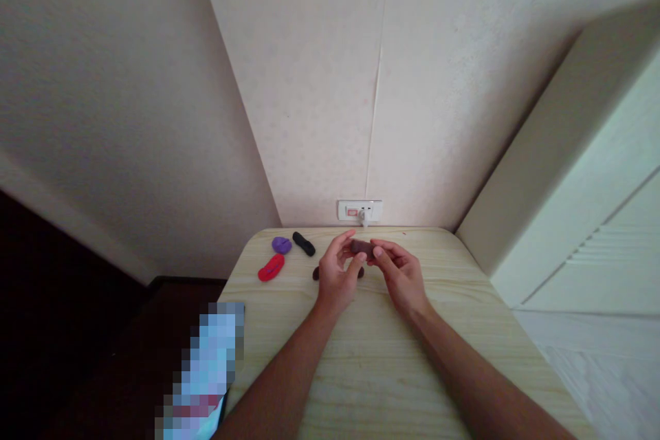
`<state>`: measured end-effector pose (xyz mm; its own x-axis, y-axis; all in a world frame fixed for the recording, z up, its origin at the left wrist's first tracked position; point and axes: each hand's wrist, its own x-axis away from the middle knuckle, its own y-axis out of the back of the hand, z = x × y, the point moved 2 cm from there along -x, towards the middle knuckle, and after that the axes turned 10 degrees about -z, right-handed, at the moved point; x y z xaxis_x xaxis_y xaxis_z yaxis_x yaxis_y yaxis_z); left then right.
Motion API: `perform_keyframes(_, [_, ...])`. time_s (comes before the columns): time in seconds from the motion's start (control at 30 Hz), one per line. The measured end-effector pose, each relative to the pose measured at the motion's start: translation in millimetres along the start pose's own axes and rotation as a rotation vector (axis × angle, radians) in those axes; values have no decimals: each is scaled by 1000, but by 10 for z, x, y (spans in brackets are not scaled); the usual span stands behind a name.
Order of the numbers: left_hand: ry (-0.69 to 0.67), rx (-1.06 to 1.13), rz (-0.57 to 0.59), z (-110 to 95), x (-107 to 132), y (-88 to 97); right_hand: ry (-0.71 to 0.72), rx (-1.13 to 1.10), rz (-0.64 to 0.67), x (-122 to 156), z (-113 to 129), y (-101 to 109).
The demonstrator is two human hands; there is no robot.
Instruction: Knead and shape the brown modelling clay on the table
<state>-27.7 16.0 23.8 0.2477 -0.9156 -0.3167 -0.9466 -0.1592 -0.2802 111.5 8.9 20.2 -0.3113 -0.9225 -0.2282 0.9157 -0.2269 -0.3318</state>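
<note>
Between my two hands, above the far part of the table, is a short brown roll that looks like modelling clay [362, 248]. My left hand [337, 275] pinches its left end between thumb and fingers. At its right end, the thumb and fingers of my right hand [402, 271] close on it. A second dark brown clay piece [360, 273] lies on the table under my left hand, its middle hidden. Left of my hands rest a black clay piece [304, 244], a purple clay lump [281, 245] and a red clay piece [271, 267] with a thin darker line along it.
The light wood-grain table [381, 371] meets the wall, where a socket plate [359, 210] holds a white plug. A pixelated, screen-like object [211, 364] stands at the table's left edge. A pale cabinet [582, 220] rises on the right.
</note>
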Motion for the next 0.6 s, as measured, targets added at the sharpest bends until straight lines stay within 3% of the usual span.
perform_keyframes(0.13, [88,77,-11,-7,-50,3,-37,-16,19,0,-40,-8])
perform_keyframes(0.47, [165,73,120,-53,-27,-40,-13,29,76,76,-4,-39])
perform_keyframes(0.53, [145,36,145,-19,-14,-38,43,87,77,70,-5,-23])
perform_keyframes(0.6, [82,-9,144,19,-4,-26,201,245,56,65,15,-2])
